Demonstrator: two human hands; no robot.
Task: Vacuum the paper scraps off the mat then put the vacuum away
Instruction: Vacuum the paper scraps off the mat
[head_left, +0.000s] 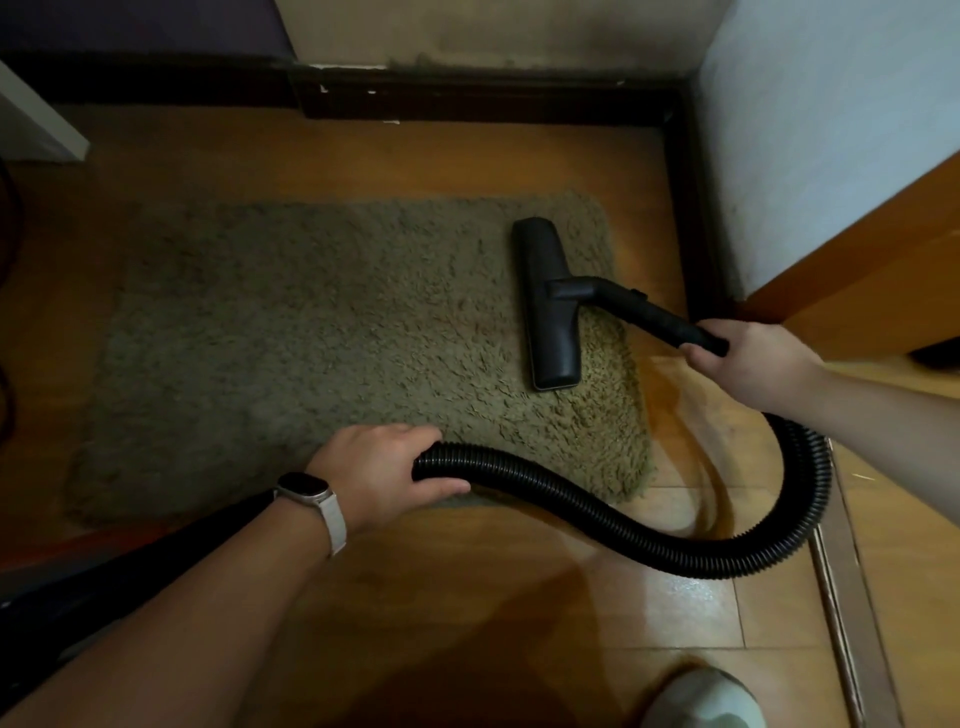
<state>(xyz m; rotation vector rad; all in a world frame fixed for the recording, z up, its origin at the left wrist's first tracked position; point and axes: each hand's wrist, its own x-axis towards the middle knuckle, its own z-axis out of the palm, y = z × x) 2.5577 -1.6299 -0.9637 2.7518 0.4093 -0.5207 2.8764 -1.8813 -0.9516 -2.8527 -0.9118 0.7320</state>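
Observation:
A shaggy olive mat (311, 338) lies on the wooden floor. The black vacuum floor head (548, 306) rests flat on the mat's right part, lengthwise front to back. Its black wand (644, 312) runs right to my right hand (748, 364), which grips the wand's end. From there the ribbed black hose (649, 540) loops down over the floor and back left to my left hand (384, 473), which holds it at the mat's near edge. I see no paper scraps on the mat.
A dark skirting board (493, 98) and wall close the far side. A white wall (810, 130) and wooden door frame (883, 270) stand at the right. A dark body, maybe the vacuum (67, 587), sits at the lower left. My shoe (706, 696) is at the bottom right.

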